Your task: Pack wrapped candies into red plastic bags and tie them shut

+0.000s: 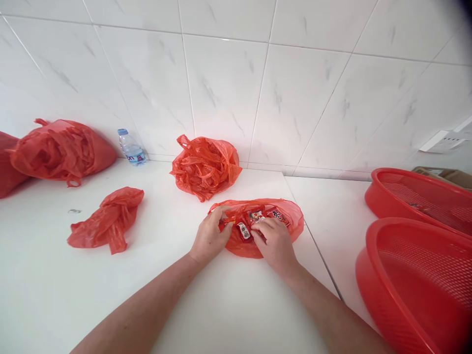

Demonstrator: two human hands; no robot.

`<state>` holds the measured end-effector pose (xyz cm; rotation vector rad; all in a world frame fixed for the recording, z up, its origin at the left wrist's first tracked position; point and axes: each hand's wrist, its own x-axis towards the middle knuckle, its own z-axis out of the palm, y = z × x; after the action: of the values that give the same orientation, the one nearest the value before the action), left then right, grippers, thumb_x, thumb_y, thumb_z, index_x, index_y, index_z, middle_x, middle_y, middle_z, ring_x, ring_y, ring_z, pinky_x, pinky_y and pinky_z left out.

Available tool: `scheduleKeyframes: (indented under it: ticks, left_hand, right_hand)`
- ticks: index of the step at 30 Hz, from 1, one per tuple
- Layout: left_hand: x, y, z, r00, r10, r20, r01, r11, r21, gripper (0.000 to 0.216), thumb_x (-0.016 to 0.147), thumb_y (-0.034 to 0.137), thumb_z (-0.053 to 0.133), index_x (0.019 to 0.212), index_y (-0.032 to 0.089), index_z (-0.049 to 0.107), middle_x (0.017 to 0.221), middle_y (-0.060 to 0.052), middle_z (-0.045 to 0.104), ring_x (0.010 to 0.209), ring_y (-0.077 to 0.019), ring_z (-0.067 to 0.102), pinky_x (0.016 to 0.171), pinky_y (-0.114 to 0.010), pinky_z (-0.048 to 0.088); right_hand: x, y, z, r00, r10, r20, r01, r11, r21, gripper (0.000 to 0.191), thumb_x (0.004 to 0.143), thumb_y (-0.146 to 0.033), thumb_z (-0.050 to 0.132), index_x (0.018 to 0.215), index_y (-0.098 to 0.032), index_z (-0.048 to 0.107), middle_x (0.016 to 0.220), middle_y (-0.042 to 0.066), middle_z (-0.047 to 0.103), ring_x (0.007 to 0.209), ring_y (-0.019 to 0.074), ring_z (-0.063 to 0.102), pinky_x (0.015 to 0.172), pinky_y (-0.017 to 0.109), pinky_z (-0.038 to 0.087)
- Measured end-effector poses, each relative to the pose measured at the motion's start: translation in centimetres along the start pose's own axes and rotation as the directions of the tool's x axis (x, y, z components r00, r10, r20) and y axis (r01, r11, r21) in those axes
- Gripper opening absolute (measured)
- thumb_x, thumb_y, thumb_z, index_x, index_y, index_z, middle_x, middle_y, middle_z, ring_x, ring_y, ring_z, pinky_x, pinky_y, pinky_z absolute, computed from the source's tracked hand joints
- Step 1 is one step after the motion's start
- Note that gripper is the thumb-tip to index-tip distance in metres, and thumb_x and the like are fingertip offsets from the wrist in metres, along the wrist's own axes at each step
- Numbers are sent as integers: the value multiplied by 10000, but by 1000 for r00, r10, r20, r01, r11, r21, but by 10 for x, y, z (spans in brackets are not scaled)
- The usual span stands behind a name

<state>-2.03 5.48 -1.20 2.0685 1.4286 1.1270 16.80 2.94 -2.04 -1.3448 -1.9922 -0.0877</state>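
Flanking hands (pixel 243 238): crumpled bag (pixel 106 220) left, baskets (pixel 420 280) right, bag pile (pixel 204 167) behind.

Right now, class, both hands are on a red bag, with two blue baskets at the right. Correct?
No. The head view shows the left hand and right hand on the red bag, but the near basket and far basket are red.

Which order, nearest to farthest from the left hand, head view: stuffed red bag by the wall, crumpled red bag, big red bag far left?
1. Stuffed red bag: just behind the left hand, at the wall.
2. Crumpled red bag: off to the left, mid-counter.
3. Big red bag: far left, by the wall.
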Motion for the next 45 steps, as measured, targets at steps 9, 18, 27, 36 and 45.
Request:
scheduleKeyframes:
  ticks: [9,18,27,36,45]
  left_hand:
    - [0,1,2,995,71,73,-88,962,259,291,794,161,464,1067,245,519,965,-1,663,822,-167,627,702,-285,495]
    - [-1,-4,4,994,28,101,-67,910,410,329,860,245,452,1184,253,506,1044,-34,671,804,-192,656,667,-292,485]
    - [2,-9,-1,996,31,87,-70,869,490,291,909,279,384,1157,228,528,1040,-50,659,807,-202,651,655,-298,480]
    - [-2,-4,0,955,247,166,-297,831,470,241,908,233,395,1066,231,577,956,-34,674,805,-162,632,646,-252,482]
    - [0,-10,1,960,196,199,-263,874,408,436,822,53,388,1204,217,519,1036,-62,670,865,-190,644,684,-292,508]
  right_hand:
    - [-7,-15,7,984,-102,143,116,989,-90,290,740,-165,639,1018,-242,622,974,58,638,1072,266,492,936,471,371]
    - [-9,-15,8,982,-125,144,144,980,-133,195,780,-173,608,950,-263,645,885,59,628,1053,264,500,926,455,362]
    - [-13,-30,-5,954,-181,239,192,981,-24,178,806,-319,596,672,-201,593,592,3,580,638,159,504,632,298,405]
    - [-32,-49,-9,818,-436,376,423,898,122,262,856,-302,500,615,-204,530,507,-41,484,475,103,359,479,267,257]
    - [-22,-47,-11,885,-413,216,407,910,74,311,880,-351,496,627,-181,564,612,2,524,607,119,436,572,252,316]
